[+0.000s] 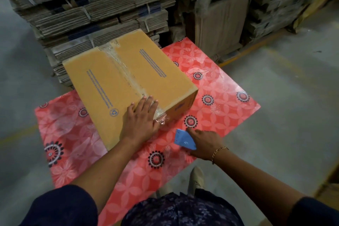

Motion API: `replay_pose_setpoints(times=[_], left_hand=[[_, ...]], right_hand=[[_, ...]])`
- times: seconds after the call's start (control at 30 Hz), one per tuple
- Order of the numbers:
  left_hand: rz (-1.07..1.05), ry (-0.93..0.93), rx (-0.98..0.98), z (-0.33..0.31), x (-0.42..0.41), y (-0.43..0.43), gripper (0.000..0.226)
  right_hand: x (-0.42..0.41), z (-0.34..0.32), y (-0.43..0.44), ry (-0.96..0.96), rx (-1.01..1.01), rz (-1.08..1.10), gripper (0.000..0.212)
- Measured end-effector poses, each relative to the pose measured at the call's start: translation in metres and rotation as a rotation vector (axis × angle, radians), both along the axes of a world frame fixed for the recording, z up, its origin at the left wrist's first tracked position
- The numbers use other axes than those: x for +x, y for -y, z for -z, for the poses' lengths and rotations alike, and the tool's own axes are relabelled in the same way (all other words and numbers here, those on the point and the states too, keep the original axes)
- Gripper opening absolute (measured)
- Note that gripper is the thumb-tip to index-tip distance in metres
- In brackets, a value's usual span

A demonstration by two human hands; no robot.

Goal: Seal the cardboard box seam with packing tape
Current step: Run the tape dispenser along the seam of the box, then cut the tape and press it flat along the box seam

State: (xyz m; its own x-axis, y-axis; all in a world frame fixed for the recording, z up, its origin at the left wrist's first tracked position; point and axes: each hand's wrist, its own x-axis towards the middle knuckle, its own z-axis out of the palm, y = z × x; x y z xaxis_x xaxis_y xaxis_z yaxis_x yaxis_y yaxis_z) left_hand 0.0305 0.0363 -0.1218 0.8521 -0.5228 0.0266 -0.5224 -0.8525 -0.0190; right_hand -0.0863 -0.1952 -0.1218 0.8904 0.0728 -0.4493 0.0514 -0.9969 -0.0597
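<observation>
A closed brown cardboard box point(117, 79) lies on a red flowered table point(220, 86). Clear packing tape point(126, 71) runs along its centre seam, and a crumpled tape end point(162, 118) hangs over the near edge. My left hand point(142, 121) lies flat, fingers spread, on the near end of the seam, pressing the tape. My right hand point(205, 143) rests on the table to the right of the box and grips a blue tape dispenser point(183, 140), which lies low on the tablecloth, apart from the box.
Tall stacks of flattened cardboard point(88, 5) bundled with straps stand just behind the table. Wrapped pallets point(275, 2) fill the back right. Grey concrete floor point(284, 97) surrounds the table. My shoe point(196, 178) shows below the table's near edge.
</observation>
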Motion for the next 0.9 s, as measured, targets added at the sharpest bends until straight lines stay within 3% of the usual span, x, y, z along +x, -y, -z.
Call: replay_pose_setpoints(times=[0.13,0.23,0.6,0.67,0.73,0.83,0.9], left_hand=[[0.001,-0.010,0.024,-0.003,0.000,0.000,0.072],[0.006,-0.003,0.038,0.000,0.001,0.000,0.069],[0.019,-0.006,0.036,-0.001,0.000,0.000,0.071],[0.022,-0.003,0.042,-0.001,0.000,0.000,0.071],[0.026,-0.002,0.049,-0.002,0.000,-0.001,0.073],[0.029,-0.006,0.055,-0.002,0.000,0.000,0.073],[0.029,-0.006,0.061,-0.002,0.000,-0.001,0.072]], right_hand=[[0.011,0.017,-0.016,0.109,-0.016,-0.250,0.085],[0.015,0.033,-0.027,0.155,-0.072,-0.382,0.076],[-0.008,0.068,-0.031,0.366,0.063,-0.363,0.062],[-0.006,0.056,-0.031,0.401,0.140,-0.196,0.059],[0.006,0.042,-0.036,0.425,0.367,0.132,0.045],[0.042,0.019,-0.045,0.127,1.124,0.769,0.027],[0.062,0.014,-0.047,0.013,1.372,0.957,0.019]])
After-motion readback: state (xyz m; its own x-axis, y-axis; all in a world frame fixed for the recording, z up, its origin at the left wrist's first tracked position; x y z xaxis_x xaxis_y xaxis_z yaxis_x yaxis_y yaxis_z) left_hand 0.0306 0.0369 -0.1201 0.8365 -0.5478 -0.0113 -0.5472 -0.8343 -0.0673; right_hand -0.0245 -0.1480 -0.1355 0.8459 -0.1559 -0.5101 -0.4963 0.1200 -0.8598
